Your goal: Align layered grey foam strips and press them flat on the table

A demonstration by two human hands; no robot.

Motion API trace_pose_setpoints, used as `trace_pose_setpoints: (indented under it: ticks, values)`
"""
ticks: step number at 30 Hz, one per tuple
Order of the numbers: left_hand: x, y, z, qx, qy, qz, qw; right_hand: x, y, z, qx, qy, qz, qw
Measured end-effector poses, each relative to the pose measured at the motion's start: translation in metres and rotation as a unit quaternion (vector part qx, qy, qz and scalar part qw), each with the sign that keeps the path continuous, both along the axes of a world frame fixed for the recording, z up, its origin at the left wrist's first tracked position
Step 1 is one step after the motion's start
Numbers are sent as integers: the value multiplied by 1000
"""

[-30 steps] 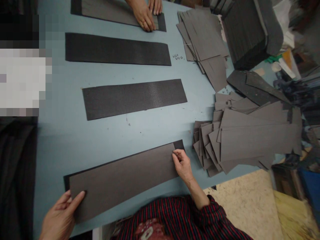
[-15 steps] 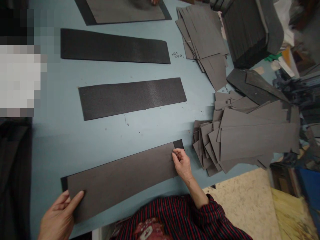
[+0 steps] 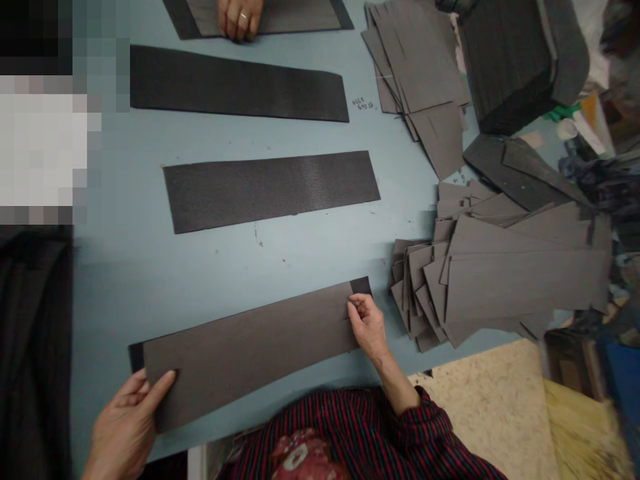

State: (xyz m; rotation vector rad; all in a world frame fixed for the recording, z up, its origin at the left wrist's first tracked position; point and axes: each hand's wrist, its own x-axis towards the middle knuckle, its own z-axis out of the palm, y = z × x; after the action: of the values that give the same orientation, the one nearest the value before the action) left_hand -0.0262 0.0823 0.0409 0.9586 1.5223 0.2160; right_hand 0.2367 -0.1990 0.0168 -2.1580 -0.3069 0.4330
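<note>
A long grey strip (image 3: 250,340) lies over a black strip (image 3: 361,286), whose ends show past it at both sides, near the table's front edge. My left hand (image 3: 133,407) grips the left end, thumb on top and fingers partly hidden at the edge. At the right end my right hand (image 3: 367,323) has its thumb and fingers pinched together on the grey strip, close to where the black shows. Beyond them, two separate black strips, a nearer one (image 3: 270,192) and a farther one (image 3: 240,85), rest flat.
Loose grey strips (image 3: 520,280) are heaped at the right, with another grey pile (image 3: 420,60) behind them. A stack of black pieces (image 3: 505,67) stands at the back right. Another person's hand (image 3: 241,17) rests on a grey-and-black panel (image 3: 295,19) across the blue table (image 3: 225,273).
The other person's hand has come into view over the far panel. The whole view has shifted slightly; both my hands keep their places on the grey strip.
</note>
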Motion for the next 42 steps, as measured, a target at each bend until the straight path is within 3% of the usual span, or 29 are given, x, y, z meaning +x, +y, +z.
trace_pose_setpoints:
  ticks: [5, 16, 42]
  values:
    - [-4, 0, -4, -20, -20, 35, 999, 2, 1, 0, -12, -4, 1, 1000]
    - [-20, 2, -27, -16, -90, 1, 996, 3, 3, 0, -60, -18, -1, 998]
    - [-14, 3, -28, -27, -125, 9, 992, 7, 1, -5, -101, -36, -23, 994]
